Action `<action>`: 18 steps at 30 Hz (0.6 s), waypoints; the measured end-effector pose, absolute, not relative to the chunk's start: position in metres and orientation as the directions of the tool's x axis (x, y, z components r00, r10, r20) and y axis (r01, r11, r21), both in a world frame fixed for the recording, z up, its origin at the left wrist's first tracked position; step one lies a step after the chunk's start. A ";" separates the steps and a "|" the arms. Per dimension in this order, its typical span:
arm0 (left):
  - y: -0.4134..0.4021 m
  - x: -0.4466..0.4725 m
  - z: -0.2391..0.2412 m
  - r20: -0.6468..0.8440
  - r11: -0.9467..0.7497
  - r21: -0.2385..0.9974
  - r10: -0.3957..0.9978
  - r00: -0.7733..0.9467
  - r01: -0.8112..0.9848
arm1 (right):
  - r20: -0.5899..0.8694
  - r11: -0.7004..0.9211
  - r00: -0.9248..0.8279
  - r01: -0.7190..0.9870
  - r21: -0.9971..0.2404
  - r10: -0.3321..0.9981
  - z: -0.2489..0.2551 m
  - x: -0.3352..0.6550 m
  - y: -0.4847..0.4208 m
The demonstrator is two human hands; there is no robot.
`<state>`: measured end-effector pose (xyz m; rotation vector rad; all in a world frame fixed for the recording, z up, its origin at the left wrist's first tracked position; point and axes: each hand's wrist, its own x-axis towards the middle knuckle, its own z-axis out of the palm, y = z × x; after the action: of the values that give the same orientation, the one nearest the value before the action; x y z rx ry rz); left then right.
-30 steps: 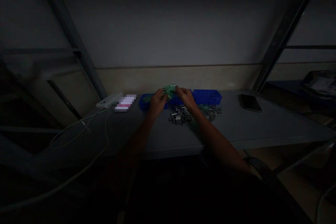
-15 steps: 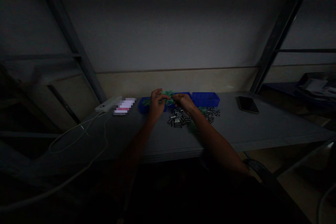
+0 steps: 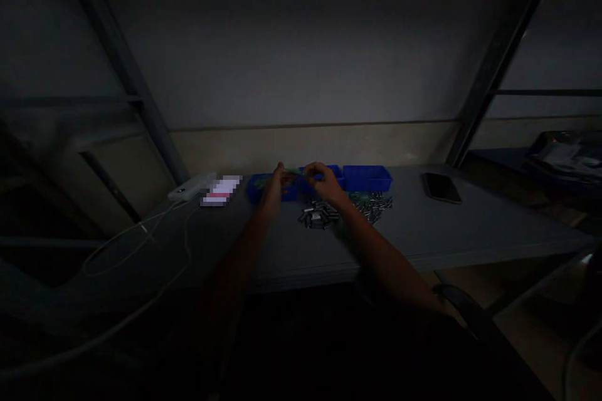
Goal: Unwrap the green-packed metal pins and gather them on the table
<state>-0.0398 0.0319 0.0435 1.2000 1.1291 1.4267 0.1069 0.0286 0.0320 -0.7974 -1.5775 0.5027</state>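
While light's v. dim, both hands show up near the row of blue rectangular plastic bins (image 3: 369, 180), w/ a thin green flat piece (image 3: 295, 171) held up btwn them, approx. where the L and middle bins meet. Right hand (image 3: 325, 185) pinches its R end btwn thumb & fingers; left hand (image 3: 271, 193) seems to grasp the L end, tho its fingers are partly hidden. Progress, as far as shown: this one pc's in hand, not yet set down. More green material (image 3: 260, 182) lies in the L bin; done or waiting, can't tell. Heap of small shiny metal cylinders (image 3: 318, 217) sits loose on the grey tabletop (image 3: 414, 235), w/ green bits (image 3: 360, 197) among its R part, so prob. plenty left.
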 end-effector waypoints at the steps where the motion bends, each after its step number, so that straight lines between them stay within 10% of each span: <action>1: 0.031 -0.040 0.044 0.118 -0.127 0.982 0.991 -0.070 -0.138 | 0.685 0.667 -0.014 0.244 -0.704 0.728 0.031 0.108 0.029; 18: 0.023 -0.040 0.041 0.269 -0.268 0.963 0.961 0.061 -0.019 | 0.531 0.473 0.091 0.347 -0.810 0.842 0.041 0.107 0.017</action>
<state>-0.0405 0.0234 0.0405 1.4270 1.0136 1.3622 0.1067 0.0168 0.0405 -1.0912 -1.4969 0.5059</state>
